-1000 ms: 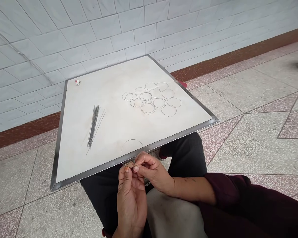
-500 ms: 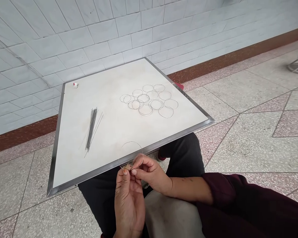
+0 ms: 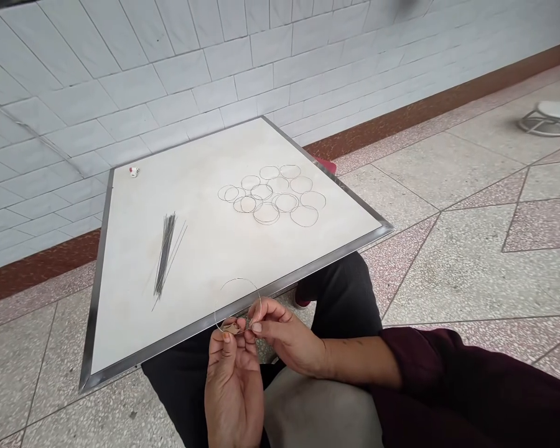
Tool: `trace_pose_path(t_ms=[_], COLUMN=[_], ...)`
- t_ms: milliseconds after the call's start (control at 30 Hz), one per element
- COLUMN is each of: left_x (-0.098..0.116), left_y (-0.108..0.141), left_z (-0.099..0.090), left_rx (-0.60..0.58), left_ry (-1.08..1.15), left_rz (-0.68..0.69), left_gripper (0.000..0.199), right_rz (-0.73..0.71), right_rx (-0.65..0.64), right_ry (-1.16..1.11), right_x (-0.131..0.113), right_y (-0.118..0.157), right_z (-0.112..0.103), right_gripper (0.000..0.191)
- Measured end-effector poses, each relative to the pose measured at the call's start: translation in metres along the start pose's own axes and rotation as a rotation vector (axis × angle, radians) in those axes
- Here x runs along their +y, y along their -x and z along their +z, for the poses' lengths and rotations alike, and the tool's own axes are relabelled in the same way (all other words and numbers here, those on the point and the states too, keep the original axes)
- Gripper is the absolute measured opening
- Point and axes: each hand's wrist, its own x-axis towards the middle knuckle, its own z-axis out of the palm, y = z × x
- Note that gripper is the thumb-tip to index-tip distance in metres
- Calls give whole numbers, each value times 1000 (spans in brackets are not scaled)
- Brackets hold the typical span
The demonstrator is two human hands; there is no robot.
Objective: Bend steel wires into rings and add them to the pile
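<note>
Just past the table's near edge, my two hands hold a thin wire bent into a ring [image 3: 241, 279]. My left hand [image 3: 236, 386], palm up, pinches the ring's left side together with a small brownish scrap [image 3: 231, 328]. The fingers of my right hand [image 3: 292, 336] are closed on the wire's other end, close to the left fingertips. Whether the two wire ends touch is too small to tell. On the white table [image 3: 205, 255] lie several finished-looking wire rings [image 3: 304, 216], some overlapping. A bundle of straight wires [image 3: 165, 258] rests at the left.
A small white-and-red object [image 3: 134, 172] sits at the table's far left corner. The table has a metal rim [image 3: 242, 305] and stands by a tiled wall [image 3: 168, 81]. A white round stool [image 3: 550, 117] is on the floor at the right.
My right fingertips have drawn slightly apart from my left ones along the wire. The whole view has shifted a little; rings and wires on the table lie as before.
</note>
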Motion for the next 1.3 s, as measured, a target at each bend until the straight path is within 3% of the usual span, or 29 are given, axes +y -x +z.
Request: trace_pose_path(t_ms=[133,767,1300], left_x=[3,7,4], left_y=[0,0,-4], left_z=[1,-5,-10], left_rx=[33,-143,-137], left_ry=[-12,-152,-214], left_rz=[-3,105,126], left_gripper=[8,11,14], right_rz=[61,153,201], right_rx=[4,72,69], right_ry=[-39,-28,-5], right_x=[-3,-12,-8], right_y=[1,1,-1], right_z=[0,2,0], right_gripper=[23,27,27])
